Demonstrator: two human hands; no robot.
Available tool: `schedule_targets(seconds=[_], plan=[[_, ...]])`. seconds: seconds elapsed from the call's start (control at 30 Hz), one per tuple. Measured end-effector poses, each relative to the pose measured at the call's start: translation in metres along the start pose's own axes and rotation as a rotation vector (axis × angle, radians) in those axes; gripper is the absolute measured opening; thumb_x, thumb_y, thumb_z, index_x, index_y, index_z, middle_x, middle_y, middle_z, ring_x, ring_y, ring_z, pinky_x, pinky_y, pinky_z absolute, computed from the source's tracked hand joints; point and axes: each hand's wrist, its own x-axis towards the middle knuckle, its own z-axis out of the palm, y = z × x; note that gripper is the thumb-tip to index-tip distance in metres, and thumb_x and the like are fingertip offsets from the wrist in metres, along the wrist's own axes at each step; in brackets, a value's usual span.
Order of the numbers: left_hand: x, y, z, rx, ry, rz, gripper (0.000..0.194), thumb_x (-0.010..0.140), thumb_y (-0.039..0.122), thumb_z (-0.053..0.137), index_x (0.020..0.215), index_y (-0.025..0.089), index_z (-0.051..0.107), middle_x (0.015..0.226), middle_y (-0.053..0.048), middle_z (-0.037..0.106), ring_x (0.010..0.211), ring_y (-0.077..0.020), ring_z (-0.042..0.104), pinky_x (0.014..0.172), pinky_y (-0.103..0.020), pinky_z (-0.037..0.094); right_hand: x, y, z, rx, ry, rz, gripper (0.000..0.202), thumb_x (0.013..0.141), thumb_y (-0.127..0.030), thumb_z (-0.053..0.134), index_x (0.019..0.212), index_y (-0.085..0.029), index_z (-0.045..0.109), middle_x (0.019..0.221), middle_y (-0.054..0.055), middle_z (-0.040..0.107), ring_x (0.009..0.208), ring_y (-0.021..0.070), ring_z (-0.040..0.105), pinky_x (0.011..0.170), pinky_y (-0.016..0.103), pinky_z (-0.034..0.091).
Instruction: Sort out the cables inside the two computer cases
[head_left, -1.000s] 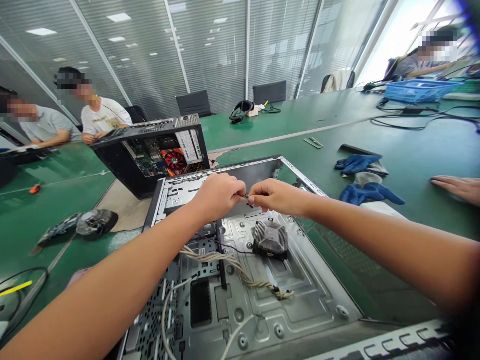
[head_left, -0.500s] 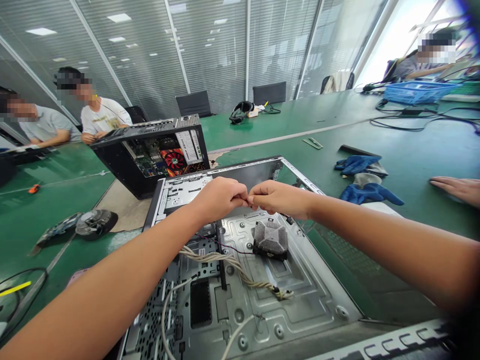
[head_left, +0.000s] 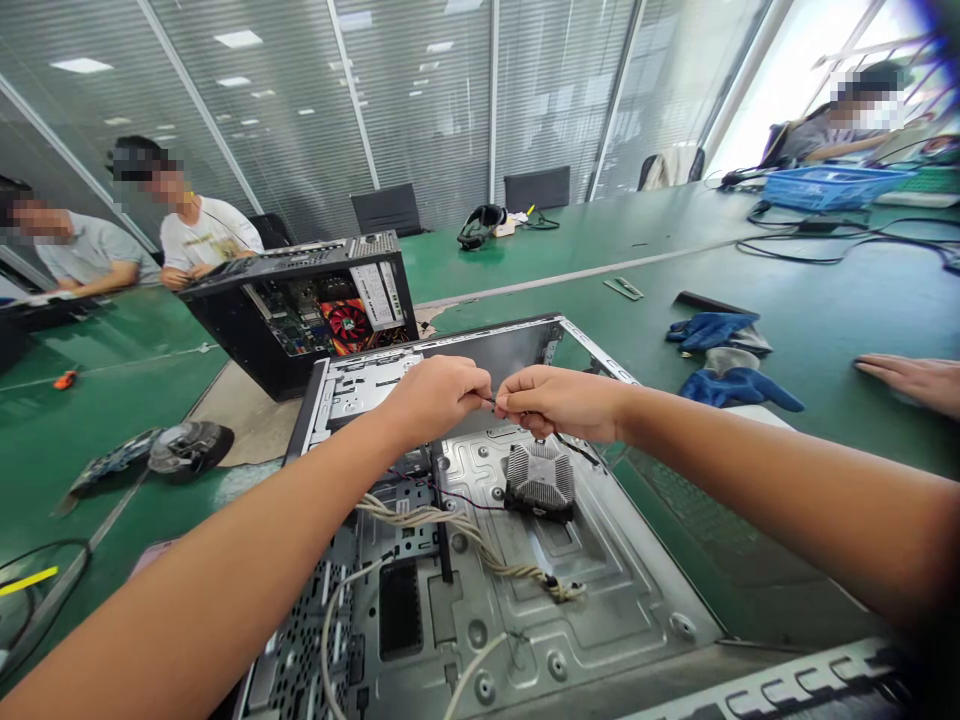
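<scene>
Over the far part of an open computer case (head_left: pixel 592 590), my left hand (head_left: pixel 442 395) and my right hand (head_left: pixel 559 400) meet fingertip to fingertip. Both are closed in a pinch on a thin black cable (head_left: pixel 577 450), which trails from below my right hand toward the case's right side. A small dark bit of it shows between the fingertips; its end is hidden. Below my hands, a finned heatsink with a fan (head_left: pixel 540 480) rests on the bare metal floor of the case. A twisted bundle of beige wires (head_left: pixel 480 545) lies to its left.
Behind stands a second computer tower (head_left: pixel 300 310), its side open. To the right lie blue work gloves (head_left: pixel 739 385) and another person's hand (head_left: pixel 911 375). A grey cap (head_left: pixel 187 447) lies on the left. Farther off are a blue basket (head_left: pixel 832 188) and seated people.
My fingertips have drawn slightly apart, and a dark bit of cable now shows between them. More of the black cable is visible below my right hand.
</scene>
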Motion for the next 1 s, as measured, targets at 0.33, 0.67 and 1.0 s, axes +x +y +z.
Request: schedule_targets(seconds=[0.33, 0.67, 1.0], plan=[[0.001, -0.0015, -0.0004, -0.098, 0.029, -0.021, 0.004, 0.079, 0.019, 0.066, 0.082, 0.017, 0.066, 0.074, 0.0, 0.065, 0.068, -0.0111, 0.055, 0.065, -0.025, 0.038, 0.0035, 0.0027, -0.0025, -0.117, 0.123, -0.071, 0.012, 0.077, -0.018, 0.058, 0.066, -0.016, 0.058, 0.059, -0.002, 0.043, 0.05, 0.0079, 0.03, 0.048, 0.025, 0.024], [0.0008, 0.0019, -0.0004, -0.054, 0.002, -0.036, 0.009, 0.082, 0.023, 0.063, 0.076, 0.019, 0.067, 0.073, 0.0, 0.065, 0.068, -0.0125, 0.053, 0.063, -0.027, 0.035, 0.0039, 0.0032, -0.0024, -0.083, 0.085, -0.026, 0.008, 0.075, -0.014, 0.06, 0.067, -0.016, 0.056, 0.061, -0.002, 0.045, 0.05, 0.0072, 0.031, 0.046, 0.024, 0.023], [-0.0005, 0.002, -0.0019, -0.197, -0.005, -0.031, 0.005, 0.076, 0.014, 0.063, 0.078, 0.017, 0.066, 0.075, 0.0, 0.067, 0.067, -0.0104, 0.057, 0.065, -0.024, 0.04, 0.0005, -0.0006, -0.0011, -0.052, -0.008, 0.034, 0.02, 0.084, -0.024, 0.058, 0.066, -0.016, 0.057, 0.057, -0.004, 0.036, 0.048, 0.0073, 0.024, 0.045, 0.024, 0.018]])
